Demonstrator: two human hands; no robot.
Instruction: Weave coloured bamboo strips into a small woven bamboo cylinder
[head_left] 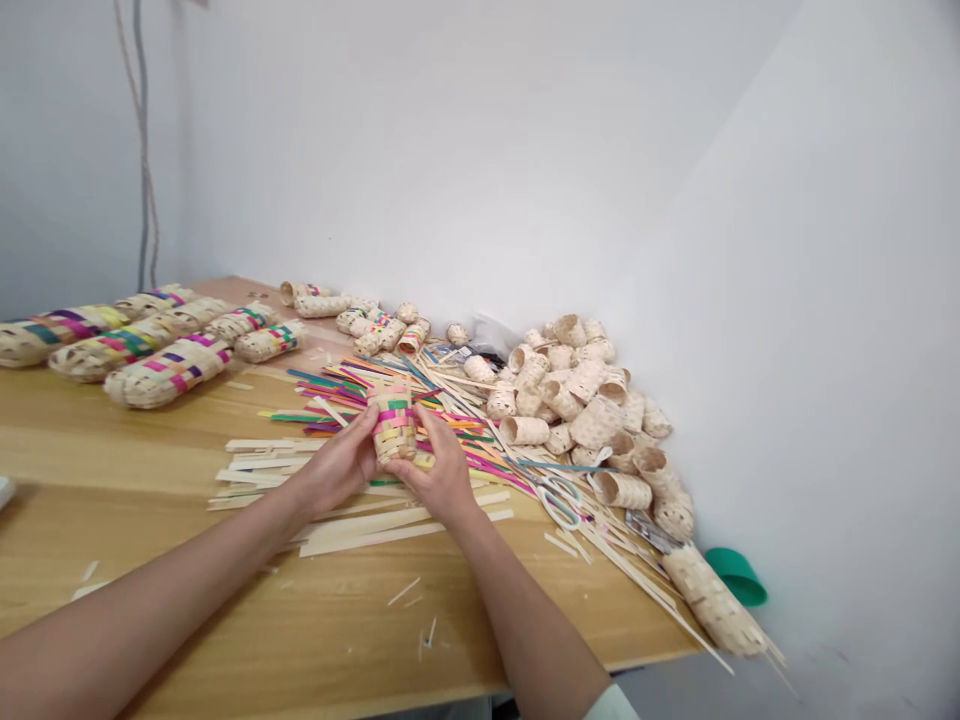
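Between my two hands, above the strips on the table, is a small woven bamboo basket (pixel 394 425) with pink, green, magenta and yellow bands. It stands roughly upright, with loose strip ends at its top. My left hand (pixel 349 455) grips its left side. My right hand (pixel 442 465) holds it from the right and below, thumb near the base. Coloured strips (pixel 330 392) fan out behind the basket, and plain pale strips (pixel 262 465) lie in front and to the left. White-handled scissors (pixel 560 502) rest on strips to the right of my right hand.
Several long woven pieces with coloured bands (pixel 169 372) lie at the left. Small woven pieces (pixel 382 330) sit at the back, and a heap of plain woven tubes (pixel 577 390) lines the wall. A green round container (pixel 736 576) is beyond the table's right edge.
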